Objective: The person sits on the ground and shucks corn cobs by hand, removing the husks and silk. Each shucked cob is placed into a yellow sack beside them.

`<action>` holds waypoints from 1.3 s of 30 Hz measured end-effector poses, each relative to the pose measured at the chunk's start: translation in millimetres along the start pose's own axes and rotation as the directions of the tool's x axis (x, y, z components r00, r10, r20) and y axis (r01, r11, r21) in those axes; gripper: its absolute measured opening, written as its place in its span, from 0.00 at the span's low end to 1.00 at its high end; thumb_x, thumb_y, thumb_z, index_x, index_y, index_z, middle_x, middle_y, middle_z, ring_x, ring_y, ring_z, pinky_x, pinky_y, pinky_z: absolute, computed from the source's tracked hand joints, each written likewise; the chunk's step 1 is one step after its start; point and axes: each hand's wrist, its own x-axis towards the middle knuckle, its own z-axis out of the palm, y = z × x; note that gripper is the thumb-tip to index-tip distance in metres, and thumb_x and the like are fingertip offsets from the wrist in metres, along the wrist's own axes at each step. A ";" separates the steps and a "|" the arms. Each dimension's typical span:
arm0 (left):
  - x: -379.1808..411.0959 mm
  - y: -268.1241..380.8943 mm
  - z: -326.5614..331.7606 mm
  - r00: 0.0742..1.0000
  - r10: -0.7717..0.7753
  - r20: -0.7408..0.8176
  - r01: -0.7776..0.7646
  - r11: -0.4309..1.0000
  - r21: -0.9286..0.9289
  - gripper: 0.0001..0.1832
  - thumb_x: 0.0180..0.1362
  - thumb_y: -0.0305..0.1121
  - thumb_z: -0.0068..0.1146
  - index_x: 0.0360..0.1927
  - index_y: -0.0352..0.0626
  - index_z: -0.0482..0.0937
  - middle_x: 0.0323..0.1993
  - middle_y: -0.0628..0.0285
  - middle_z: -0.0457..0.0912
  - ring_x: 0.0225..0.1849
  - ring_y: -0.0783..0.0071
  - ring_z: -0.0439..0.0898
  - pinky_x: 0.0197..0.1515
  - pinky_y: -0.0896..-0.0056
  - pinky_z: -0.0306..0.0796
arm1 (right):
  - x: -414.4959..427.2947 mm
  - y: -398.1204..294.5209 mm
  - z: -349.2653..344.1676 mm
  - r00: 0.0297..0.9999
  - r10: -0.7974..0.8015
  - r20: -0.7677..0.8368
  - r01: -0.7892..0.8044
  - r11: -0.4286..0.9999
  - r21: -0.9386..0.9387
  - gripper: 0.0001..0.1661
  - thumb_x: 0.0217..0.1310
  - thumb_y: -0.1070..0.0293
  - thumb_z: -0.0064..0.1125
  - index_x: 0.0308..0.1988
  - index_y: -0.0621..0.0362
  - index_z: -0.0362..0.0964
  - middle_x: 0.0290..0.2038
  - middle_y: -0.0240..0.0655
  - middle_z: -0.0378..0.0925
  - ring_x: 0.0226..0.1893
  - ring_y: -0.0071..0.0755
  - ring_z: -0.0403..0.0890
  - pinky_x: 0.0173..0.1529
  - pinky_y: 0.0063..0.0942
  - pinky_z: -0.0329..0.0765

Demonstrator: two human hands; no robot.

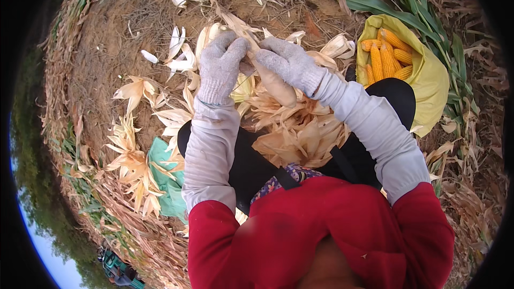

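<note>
An unshelled ear of corn in a dry, tan husk slants between my two hands, its rounded end pointing down towards my lap. My left hand, in a grey-white knit glove, pinches the husk near its narrow upper part. On the other side, my right hand, gloved alike, grips the same husk with fingers and thumb. Its wrapping looks closed over the lower part; the spot between my fingertips is partly hidden. Beyond my left hand lies a pale husk-covered ear. Opened dry husks are heaped below, between my legs.
A yellow sack holding several bare orange corn cobs stands by my right knee. Green cloth or sheeting lies at left among husks. Corn stalks border the right. A person and green vehicle appear far lower left.
</note>
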 end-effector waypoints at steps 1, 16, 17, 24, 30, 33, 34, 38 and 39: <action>-2.0 2.2 4.3 1.000 -0.013 0.023 0.011 0.998 0.058 0.11 0.62 0.33 0.57 0.39 0.33 0.82 0.27 0.60 0.82 0.23 0.74 0.81 0.26 0.74 0.74 | -0.4 -0.7 -0.4 0.994 -0.051 -0.097 0.051 0.999 0.002 0.31 0.60 0.45 0.64 0.49 0.61 0.76 0.44 0.48 0.80 0.45 0.49 0.82 0.51 0.36 0.77; -9.6 -20.8 18.6 0.912 0.395 0.110 -0.390 0.752 0.531 0.14 0.62 0.32 0.59 0.49 0.37 0.82 0.31 0.58 0.84 0.29 0.74 0.83 0.33 0.71 0.76 | 4.4 -24.1 -24.2 0.981 -0.177 -0.083 0.157 0.965 -0.211 0.21 0.60 0.50 0.63 0.36 0.59 0.75 0.30 0.41 0.76 0.34 0.46 0.80 0.39 0.37 0.76; -9.1 -22.1 17.2 0.918 0.382 0.106 -0.378 0.763 0.525 0.15 0.61 0.32 0.60 0.50 0.38 0.82 0.32 0.58 0.85 0.30 0.74 0.83 0.34 0.71 0.77 | 5.2 -23.3 -24.5 0.979 -0.188 -0.074 0.169 0.962 -0.215 0.21 0.61 0.50 0.63 0.35 0.59 0.75 0.30 0.41 0.76 0.33 0.46 0.80 0.39 0.37 0.76; -15.0 -4.7 18.9 0.940 0.329 0.090 -0.324 0.779 0.537 0.12 0.60 0.36 0.58 0.40 0.39 0.84 0.37 0.53 0.86 0.41 0.53 0.84 0.46 0.61 0.77 | 5.7 -29.7 -29.3 0.988 0.079 0.136 -0.080 0.997 0.004 0.20 0.62 0.50 0.63 0.36 0.58 0.75 0.30 0.38 0.77 0.32 0.37 0.81 0.39 0.35 0.76; 9.4 -20.7 4.9 0.997 0.076 0.005 -0.075 0.975 0.209 0.11 0.63 0.33 0.55 0.42 0.37 0.81 0.35 0.58 0.85 0.36 0.67 0.83 0.42 0.65 0.76 | 0.0 -33.8 -25.2 0.993 -0.090 0.073 0.082 0.991 0.104 0.21 0.62 0.52 0.63 0.40 0.59 0.76 0.32 0.38 0.77 0.33 0.32 0.80 0.40 0.32 0.77; 9.6 -22.7 12.0 0.989 0.139 0.059 -0.133 0.986 -0.102 0.09 0.65 0.31 0.51 0.43 0.37 0.79 0.35 0.59 0.82 0.35 0.72 0.80 0.40 0.68 0.75 | 6.6 -21.4 -28.2 0.974 -0.007 -0.224 0.052 0.980 0.193 0.20 0.65 0.53 0.61 0.43 0.60 0.75 0.36 0.36 0.78 0.36 0.29 0.79 0.43 0.31 0.76; 9.0 -23.6 15.2 0.975 0.211 0.067 -0.196 0.963 -0.183 0.09 0.66 0.30 0.49 0.42 0.37 0.78 0.35 0.59 0.81 0.35 0.73 0.80 0.38 0.69 0.75 | 9.8 -19.2 -29.0 0.947 0.016 -0.321 0.051 0.979 0.198 0.20 0.66 0.54 0.60 0.44 0.61 0.75 0.37 0.35 0.79 0.37 0.28 0.79 0.44 0.30 0.76; 2.3 -21.3 19.7 0.971 0.045 0.235 -0.001 0.983 -0.185 0.08 0.66 0.31 0.50 0.41 0.38 0.77 0.35 0.60 0.81 0.35 0.75 0.79 0.38 0.70 0.73 | 31.6 10.4 -44.5 0.831 0.182 -0.526 0.114 0.869 0.482 0.19 0.69 0.57 0.57 0.50 0.62 0.73 0.44 0.34 0.78 0.43 0.29 0.78 0.47 0.28 0.76; 3.8 -22.0 16.4 0.958 -0.034 0.285 0.060 0.995 -0.085 0.09 0.66 0.32 0.50 0.41 0.37 0.77 0.35 0.60 0.81 0.35 0.75 0.79 0.38 0.70 0.72 | 33.1 10.8 -50.3 0.794 0.229 -0.562 0.135 0.836 0.532 0.19 0.70 0.58 0.56 0.50 0.62 0.72 0.45 0.35 0.78 0.43 0.30 0.78 0.48 0.29 0.76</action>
